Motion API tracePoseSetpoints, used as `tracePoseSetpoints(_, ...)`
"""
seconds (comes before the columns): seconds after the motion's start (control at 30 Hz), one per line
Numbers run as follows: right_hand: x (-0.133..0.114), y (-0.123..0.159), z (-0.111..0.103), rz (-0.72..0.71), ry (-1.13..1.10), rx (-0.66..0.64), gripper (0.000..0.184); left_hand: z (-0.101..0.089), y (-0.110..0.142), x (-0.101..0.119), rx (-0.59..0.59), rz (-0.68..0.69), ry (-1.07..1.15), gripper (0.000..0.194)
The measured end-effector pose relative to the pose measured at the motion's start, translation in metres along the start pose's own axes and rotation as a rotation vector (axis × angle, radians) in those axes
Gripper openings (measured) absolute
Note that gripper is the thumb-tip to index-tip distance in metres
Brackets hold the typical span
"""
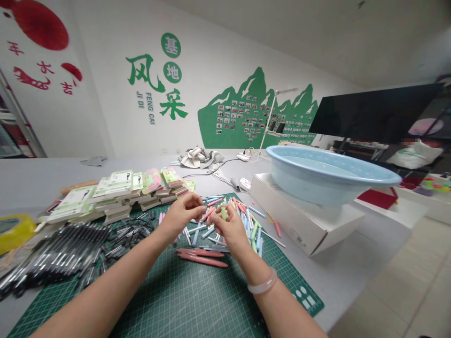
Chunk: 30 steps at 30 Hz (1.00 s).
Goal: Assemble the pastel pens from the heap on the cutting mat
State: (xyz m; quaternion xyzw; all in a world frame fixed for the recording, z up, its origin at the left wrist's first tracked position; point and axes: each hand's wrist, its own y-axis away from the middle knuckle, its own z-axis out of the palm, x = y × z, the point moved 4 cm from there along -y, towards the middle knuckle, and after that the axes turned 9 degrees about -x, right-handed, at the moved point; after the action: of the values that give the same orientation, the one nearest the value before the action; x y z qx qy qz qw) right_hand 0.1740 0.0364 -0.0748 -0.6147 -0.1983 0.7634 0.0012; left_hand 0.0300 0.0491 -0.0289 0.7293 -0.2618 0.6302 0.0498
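Pale green pen (223, 212) pinched upright in R hand (229, 228), mid-frame; L hand (182, 214) just beside it, fingers curled (can't tell if holding anything). Loose pastel pens (255, 237) scattered on green cutting mat (176, 300); black pens (59, 249) lower left, packaged sets (120, 184) behind, blue basin (317, 176) on white box (289, 211) right
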Motion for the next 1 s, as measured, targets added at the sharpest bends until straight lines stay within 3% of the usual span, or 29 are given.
tracePoseSetpoints(0.13,-0.001,0.000,-0.004,-0.081,0.228,0.042,0.018,-0.002,0.002,0.004,-0.002,0.010,-0.044,0.016)
tracePoseSetpoints(0.23,-0.002,-0.001,-0.004,-0.100,0.278,0.035,0.016,-0.004,0.002,0.005,-0.003,0.010,-0.074,0.018)
tracePoseSetpoints(0.43,-0.001,-0.001,-0.004,-0.070,0.185,0.011,0.017,-0.010,0.002,0.005,0.065,0.017,-0.091,0.021)
tracePoseSetpoints(1.0,-0.001,0.002,0.004,-0.024,0.021,-0.015,0.019,0.001,0.003,0.008,-0.025,0.026,-0.233,0.019)
